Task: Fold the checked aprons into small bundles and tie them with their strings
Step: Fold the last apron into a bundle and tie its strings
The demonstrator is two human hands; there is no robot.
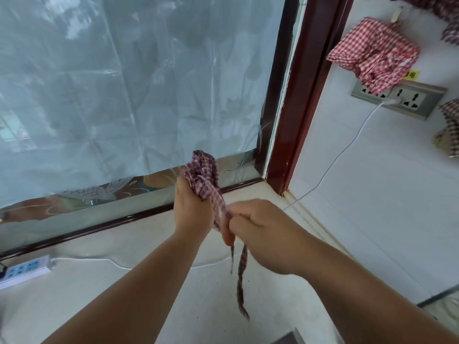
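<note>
A dark red checked apron [204, 173] is bunched into a small bundle held up in front of the window. My left hand [192, 209] grips the bundle from below, fingers curled round it. My right hand [258, 232] pinches the apron's strings [240, 281] just beside the bundle. The loose ends of the strings hang down from my right hand over the sill.
A bright red checked apron [375, 53] hangs on the white wall at the upper right, above a wall socket [400, 96] with a white cable plugged in. More checked cloth [450, 127] shows at the right edge. A power strip [24, 268] lies on the stone sill at left.
</note>
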